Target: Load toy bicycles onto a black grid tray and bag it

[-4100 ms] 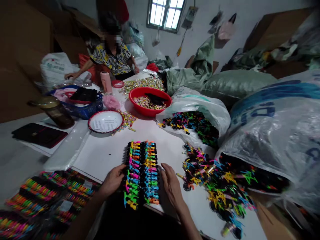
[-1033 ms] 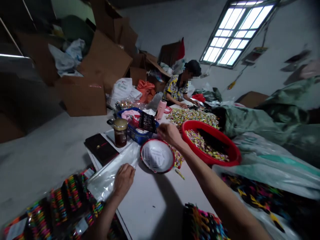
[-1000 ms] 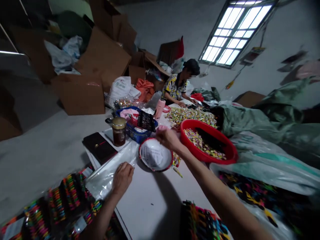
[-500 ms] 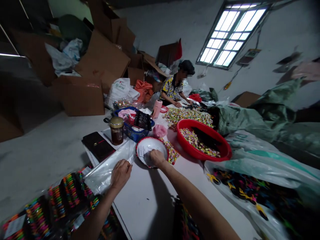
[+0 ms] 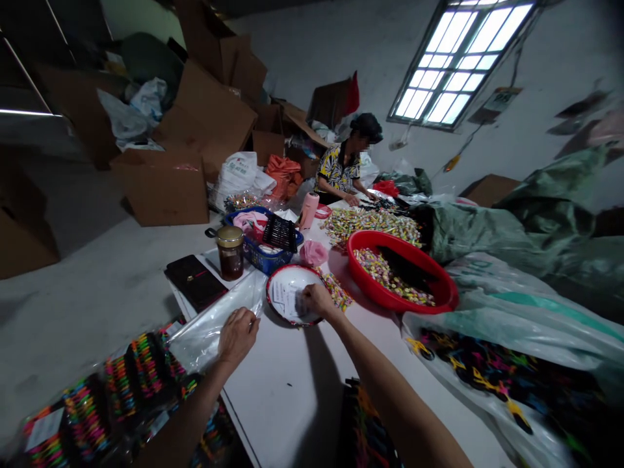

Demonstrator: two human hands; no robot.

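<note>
My left hand (image 5: 238,335) rests at the table's edge on a stack of clear plastic bags (image 5: 199,335), its fingers curled closed on the bags' open end. Over the right side of a white enamel bowl with a red rim (image 5: 269,296) is my right hand (image 5: 319,301), fingertips pinched together. Whatever they hold is blurred and too small to name. Printed paper slips (image 5: 281,294) lie inside the bowl. Small colourful wrapped pieces (image 5: 337,291) are scattered just beyond my right hand.
A red basin (image 5: 453,302) with wrapped pieces stands at the right. Behind the bowl are a blue basket (image 5: 266,260), a lidded jar (image 5: 230,257) and a black wallet (image 5: 195,281). Packed colourful bundles (image 5: 82,416) lie at lower left. A co-worker (image 5: 338,166) sits across the table.
My right hand has moved slightly right and up within the bowl, uncovering more of the paper slips. My left hand stays on the plastic bags. The view has shifted slightly.
</note>
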